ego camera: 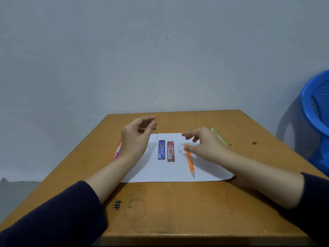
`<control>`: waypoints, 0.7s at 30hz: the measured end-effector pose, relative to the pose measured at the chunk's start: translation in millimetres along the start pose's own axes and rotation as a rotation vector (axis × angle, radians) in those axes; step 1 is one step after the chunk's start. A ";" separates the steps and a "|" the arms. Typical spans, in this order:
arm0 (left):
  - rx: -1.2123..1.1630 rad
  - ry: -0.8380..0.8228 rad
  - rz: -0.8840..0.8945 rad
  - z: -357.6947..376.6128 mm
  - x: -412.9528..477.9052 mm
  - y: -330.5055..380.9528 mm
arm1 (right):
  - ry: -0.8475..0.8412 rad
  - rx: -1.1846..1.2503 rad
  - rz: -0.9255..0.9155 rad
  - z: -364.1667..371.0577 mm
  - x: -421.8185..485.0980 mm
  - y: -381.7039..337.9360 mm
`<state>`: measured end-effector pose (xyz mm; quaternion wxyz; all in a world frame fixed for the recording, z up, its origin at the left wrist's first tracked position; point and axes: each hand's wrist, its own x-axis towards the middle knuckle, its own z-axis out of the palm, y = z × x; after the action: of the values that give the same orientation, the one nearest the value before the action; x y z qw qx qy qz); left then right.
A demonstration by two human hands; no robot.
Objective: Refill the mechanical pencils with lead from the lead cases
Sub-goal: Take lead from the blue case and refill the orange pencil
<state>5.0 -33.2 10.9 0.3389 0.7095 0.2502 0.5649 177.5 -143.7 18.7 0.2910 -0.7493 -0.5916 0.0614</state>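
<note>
My left hand (136, 135) pinches a thin stick of lead (156, 133) between thumb and forefinger, holding it almost upright above the blue lead case (161, 150). A red lead case (170, 151) lies beside the blue one on a white sheet of paper (169, 172). An orange mechanical pencil (189, 161) lies on the paper, tip towards me. My right hand (204, 145) hovers over the pencil's far end with fingers spread, thumb near it. A small clear cap (179, 149) rests between the red case and the pencil.
A pink pencil (117, 150) lies left of the paper, partly hidden by my left wrist. A green pencil (218, 136) shows behind my right hand. The wooden table (169, 207) stands against a grey wall. A blue plastic chair (316, 111) is at the right.
</note>
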 end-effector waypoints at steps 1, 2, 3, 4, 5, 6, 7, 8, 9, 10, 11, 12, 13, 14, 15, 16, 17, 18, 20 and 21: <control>-0.008 0.001 0.002 0.3 -0.1 0.6 | -0.010 0.004 0.011 1.4 0.2 1.5; -0.012 0.001 0.004 0.5 0.0 1.0 | -0.021 0.006 0.022 2.2 0.6 2.3; -0.015 0.002 0.007 0.5 0.1 1.0 | -0.032 0.003 0.031 2.6 1.0 2.5; -0.017 0.002 0.009 0.4 0.1 1.0 | -0.041 -0.004 0.038 3.0 1.4 2.7; -0.021 0.002 0.012 0.4 0.2 1.2 | -0.049 -0.016 0.044 3.5 1.6 2.5; -0.025 0.003 0.015 0.2 0.3 1.1 | -0.055 -0.027 0.053 4.0 1.4 2.2; -0.029 0.003 0.018 0.4 0.4 1.3 | -0.060 -0.035 0.064 4.9 1.3 2.1; -0.031 0.003 0.022 0.3 0.5 1.5 | -0.064 -0.043 0.075 5.9 1.3 2.0; -0.030 0.002 0.024 0.7 0.5 1.9 | -0.068 -0.052 0.087 7.1 1.5 1.9; -0.026 -0.001 0.028 1.1 0.4 2.4 | -0.071 -0.061 0.102 8.7 2.0 1.8; -0.018 -0.005 0.030 1.6 0.4 2.8 | -0.070 -0.072 0.118 9.7 2.5 1.7; -0.011 -0.008 0.030 2.0 0.4 3.0 | -0.070 -0.084 0.133 11.2 3.6 2.0; -0.010 -0.011 0.028 2.3 0.3 3.1 | -0.069 -0.102 0.139 12.7 4.3 2.1; -0.010 -0.012 0.027 2.3 0.3 2.9 | -0.071 -0.123 0.142 14.1 4.9 2.2; -0.008 -0.013 0.033 2.0 0.0 2.9 | -0.072 -0.140 0.142 15.2 5.2 2.2; -0.002 -0.014 0.041 1.9 0.0 2.7 | -0.069 -0.150 0.143 15.3 5.5 2.0; 0.003 -0.014 0.049 1.7 -0.1 2.8 | -0.064 -0.152 0.144 15.0 6.0 1.9; 0.006 -0.014 0.051 1.7 -0.2 2.7 | -0.058 -0.151 0.143 14.1 6.2 1.9; 0.015 -0.014 0.050 2.3 -0.2 3.2 | -0.045 -0.142 0.146 12.0 6.8 2.6; 0.018 -0.017 0.041 2.7 -0.2 3.5 | -0.037 -0.124 0.150 10.9 6.8 3.2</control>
<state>7.4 -36.2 13.1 0.3228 0.7223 0.2379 0.5635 177.4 -133.9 9.9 0.2275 -0.8069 -0.5417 0.0600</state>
